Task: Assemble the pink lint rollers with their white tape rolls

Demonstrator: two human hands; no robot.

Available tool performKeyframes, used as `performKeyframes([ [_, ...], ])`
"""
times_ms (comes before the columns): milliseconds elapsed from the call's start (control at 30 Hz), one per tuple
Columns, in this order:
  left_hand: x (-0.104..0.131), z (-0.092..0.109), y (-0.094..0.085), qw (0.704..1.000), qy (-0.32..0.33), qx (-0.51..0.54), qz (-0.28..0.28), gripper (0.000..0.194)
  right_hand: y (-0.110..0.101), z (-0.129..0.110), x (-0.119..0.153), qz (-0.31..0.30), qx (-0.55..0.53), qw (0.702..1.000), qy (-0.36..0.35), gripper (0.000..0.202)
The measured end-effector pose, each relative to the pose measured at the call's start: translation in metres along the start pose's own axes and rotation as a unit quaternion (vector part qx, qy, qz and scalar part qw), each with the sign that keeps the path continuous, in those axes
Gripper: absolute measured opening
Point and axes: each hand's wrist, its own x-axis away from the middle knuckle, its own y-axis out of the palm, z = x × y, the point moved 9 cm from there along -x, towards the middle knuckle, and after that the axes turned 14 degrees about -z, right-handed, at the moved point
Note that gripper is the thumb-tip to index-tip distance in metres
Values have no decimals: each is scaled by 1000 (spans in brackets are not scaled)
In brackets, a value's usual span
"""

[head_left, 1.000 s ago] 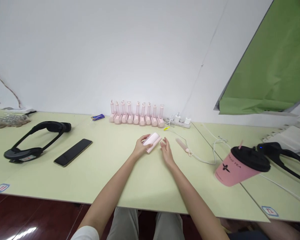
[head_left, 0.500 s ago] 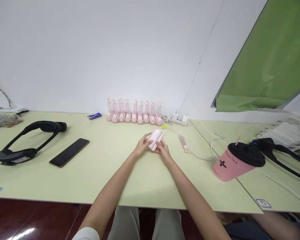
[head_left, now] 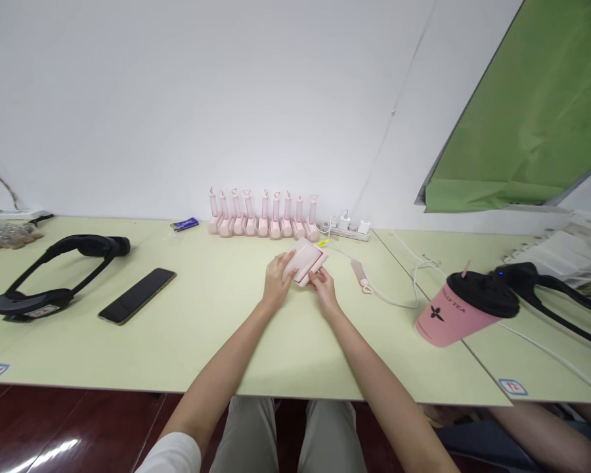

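Over the middle of the table I hold a pale pink case (head_left: 304, 255) in both hands. It looks box-like, with a broad smooth face and a narrower strip along its right side. My left hand (head_left: 278, 279) grips its left edge, with the fingers lying over the top face. On the lower right edge, my right hand (head_left: 324, 289) pinches the narrow strip. A gap shows between the two parts of the case; what is inside cannot be made out. Just to the right lies a slim pink device with a loop strap (head_left: 359, 272), a white cable beside it.
Several pink upright devices (head_left: 263, 220) stand in a row against the wall, beside a power strip (head_left: 347, 231). To the left lie a phone (head_left: 138, 295), a black headset (head_left: 59, 279) and a blue packet (head_left: 184, 225). A pink cup (head_left: 456, 315) stands at right, near another headset (head_left: 536, 289).
The pink case has been turned and tilted, and its narrow strip now stands at a wider angle to the broad part. My left fingers have moved up over its top face.
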Motion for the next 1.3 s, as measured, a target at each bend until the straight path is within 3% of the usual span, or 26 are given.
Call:
performKeyframes([
  [100,5,-25,-43,986,-80,-58,132,46,-28,1,0,84,7,996,6,47],
  [167,13,-47,-72,961,-156,-126,188,45,-45,3,0,118,-9,993,21,44],
  [267,25,-86,-98,923,-257,-216,190,41,-54,8,-1,121,-35,991,51,40],
  [367,42,-121,-112,890,-338,-242,189,36,-46,9,-1,87,-40,993,68,39],
  [433,51,-132,-119,868,-377,-250,207,36,-35,8,0,52,-28,996,72,39],
  [500,50,-128,-121,864,-373,-256,222,40,-24,7,0,17,-7,997,73,40],
  [533,44,-121,-118,876,-349,-249,221,43,-18,6,0,-1,4,997,71,41],
  [600,25,-104,-99,929,-261,-189,181,45,-7,5,0,-40,29,996,67,42],
  [667,5,-82,-62,982,-155,-64,87,43,4,7,1,-80,52,994,59,43],
  [700,-2,-71,-39,993,-116,13,28,42,9,8,1,-101,63,992,53,44],
  [767,-8,-49,12,981,-81,139,-108,40,18,10,2,-136,87,986,31,47],
  [833,-6,-31,39,973,-71,165,-147,41,24,10,3,-158,116,980,8,48],
  [900,-2,-19,43,980,-57,146,-126,43,27,6,5,-167,151,974,-9,47],
  [1067,3,-8,24,998,-8,24,-60,43,22,-25,9,-108,219,966,-78,54],
  [1167,2,-9,24,996,5,-61,-64,40,22,-39,12,-100,216,964,-116,46],
  [1300,3,-4,33,989,33,-119,-87,37,19,-38,12,-82,203,969,-112,33],
])
